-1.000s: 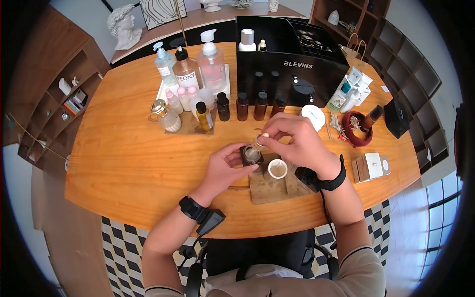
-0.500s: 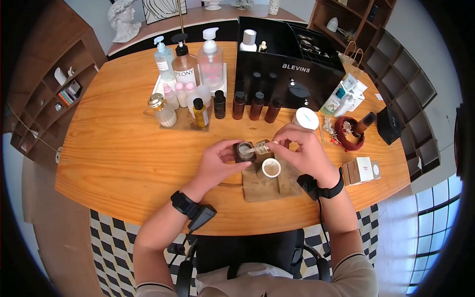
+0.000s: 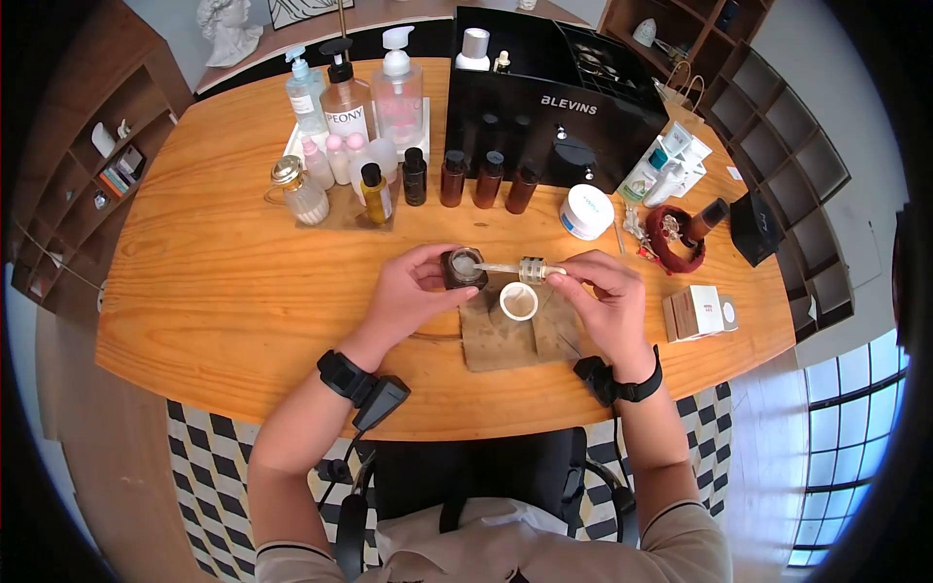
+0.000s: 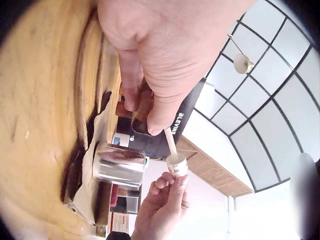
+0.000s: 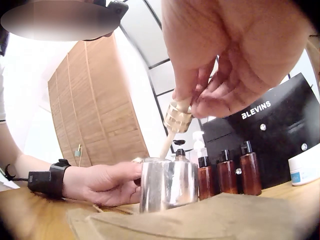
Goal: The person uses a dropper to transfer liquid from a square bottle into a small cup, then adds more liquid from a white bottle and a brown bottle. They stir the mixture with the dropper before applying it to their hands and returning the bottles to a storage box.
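In the head view my left hand [image 3: 403, 296] grips a small dark square bottle [image 3: 464, 279] by its sides, its open mouth facing up. My right hand [image 3: 607, 296] pinches the pale bulb of a dropper [image 3: 531, 269] with a gold collar. The dropper lies nearly level, its pale tube [image 3: 498, 267] pointing left with the tip at the bottle's mouth. Just below them stands a small cup [image 3: 518, 301] with a white rim, on a brown sheet [image 3: 496, 345]. Seen from the right wrist, the dropper's tube [image 5: 167, 145] slants down behind the clear cup [image 5: 167, 185].
Behind the hands stand several small brown bottles [image 3: 489, 180] before a black case [image 3: 544, 136]. Pump bottles [image 3: 398, 107] and smaller bottles fill the back left. A white jar [image 3: 587, 212], a red ring-shaped holder [image 3: 675, 255] and a small box [image 3: 695, 313] sit to the right.
My right hand has drawn the dropper rightward and tilted it from steep to nearly level, baring more of its tube. The left hand keeps hold of the bottle. The head view has shifted.
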Demonstrator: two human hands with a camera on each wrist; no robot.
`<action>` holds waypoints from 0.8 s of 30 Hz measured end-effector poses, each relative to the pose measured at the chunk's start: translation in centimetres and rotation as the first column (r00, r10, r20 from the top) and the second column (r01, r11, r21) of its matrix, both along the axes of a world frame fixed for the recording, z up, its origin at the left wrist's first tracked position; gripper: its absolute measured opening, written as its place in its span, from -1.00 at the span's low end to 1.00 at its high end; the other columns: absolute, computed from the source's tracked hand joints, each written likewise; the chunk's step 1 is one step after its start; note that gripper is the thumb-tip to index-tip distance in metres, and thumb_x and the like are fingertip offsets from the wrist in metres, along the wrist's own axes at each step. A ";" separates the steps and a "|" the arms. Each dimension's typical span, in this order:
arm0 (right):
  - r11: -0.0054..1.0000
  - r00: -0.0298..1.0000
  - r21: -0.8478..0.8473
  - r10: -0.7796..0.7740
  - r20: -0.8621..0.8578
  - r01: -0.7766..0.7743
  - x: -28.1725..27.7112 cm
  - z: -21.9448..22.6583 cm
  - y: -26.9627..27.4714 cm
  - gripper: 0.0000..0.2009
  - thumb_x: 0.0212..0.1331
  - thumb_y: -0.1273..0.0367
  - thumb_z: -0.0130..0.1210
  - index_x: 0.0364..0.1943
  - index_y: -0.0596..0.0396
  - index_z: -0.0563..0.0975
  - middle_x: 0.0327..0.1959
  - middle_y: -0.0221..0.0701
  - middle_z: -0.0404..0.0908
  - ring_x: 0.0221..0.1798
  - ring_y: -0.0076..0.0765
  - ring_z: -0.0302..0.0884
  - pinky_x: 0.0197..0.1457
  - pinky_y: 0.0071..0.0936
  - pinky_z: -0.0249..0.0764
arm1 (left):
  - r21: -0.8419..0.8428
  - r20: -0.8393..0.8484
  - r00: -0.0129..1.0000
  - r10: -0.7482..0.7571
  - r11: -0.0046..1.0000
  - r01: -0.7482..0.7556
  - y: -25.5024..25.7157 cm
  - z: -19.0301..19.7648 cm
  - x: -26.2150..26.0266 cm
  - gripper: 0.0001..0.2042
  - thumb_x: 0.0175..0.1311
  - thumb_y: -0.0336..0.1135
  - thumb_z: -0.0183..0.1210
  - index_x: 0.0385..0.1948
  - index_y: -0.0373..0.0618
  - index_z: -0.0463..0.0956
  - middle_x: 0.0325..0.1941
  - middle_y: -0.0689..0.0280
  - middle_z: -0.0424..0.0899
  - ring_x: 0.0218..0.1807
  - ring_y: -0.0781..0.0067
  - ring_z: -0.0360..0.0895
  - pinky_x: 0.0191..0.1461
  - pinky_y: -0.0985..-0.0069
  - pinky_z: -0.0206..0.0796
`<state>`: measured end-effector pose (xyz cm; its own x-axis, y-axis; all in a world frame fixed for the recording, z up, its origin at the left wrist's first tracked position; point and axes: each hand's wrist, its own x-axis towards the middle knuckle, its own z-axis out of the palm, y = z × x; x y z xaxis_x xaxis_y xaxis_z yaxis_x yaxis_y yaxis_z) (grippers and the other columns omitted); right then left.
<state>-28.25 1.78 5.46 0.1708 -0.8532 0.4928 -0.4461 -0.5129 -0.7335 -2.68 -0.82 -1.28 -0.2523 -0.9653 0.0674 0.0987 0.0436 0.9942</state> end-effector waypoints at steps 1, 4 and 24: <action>0.999 0.999 -0.003 -0.037 0.019 0.037 0.0 -0.1 0.4 -0.89 0.12 0.50 0.36 -0.28 0.23 0.73 -0.37 -0.31 0.71 -0.36 -0.45 0.61 -0.26 -0.54 0.48 | -0.010 0.003 1.000 -0.001 1.000 0.001 -0.1 -0.2 0.0 -0.45 0.10 -0.57 0.43 0.19 -0.27 0.47 0.02 0.25 0.70 -0.01 0.55 0.65 0.10 0.55 0.55; 0.993 0.985 0.063 -0.111 0.129 0.104 -0.1 -0.9 1.4 -0.88 0.12 0.51 0.36 -0.27 0.22 0.73 -0.37 -0.31 0.71 -0.34 -0.44 0.62 -0.25 -0.55 0.48 | -0.015 -0.002 1.000 0.002 1.000 -0.002 -0.1 -0.2 0.0 -0.45 0.11 -0.58 0.42 0.19 -0.27 0.47 0.01 0.26 0.70 -0.02 0.55 0.65 0.09 0.55 0.55; 0.961 0.904 0.268 -0.177 0.389 0.073 2.0 -1.1 3.0 -0.86 0.23 0.51 0.30 -0.20 0.35 0.69 -0.38 -0.41 0.61 -0.43 -0.64 0.56 -0.37 -0.70 0.43 | -0.028 0.007 0.998 -0.067 0.997 0.067 0.2 0.4 0.0 -0.45 0.08 -0.56 0.45 0.18 -0.26 0.49 0.03 0.25 0.70 0.00 0.53 0.66 0.11 0.53 0.54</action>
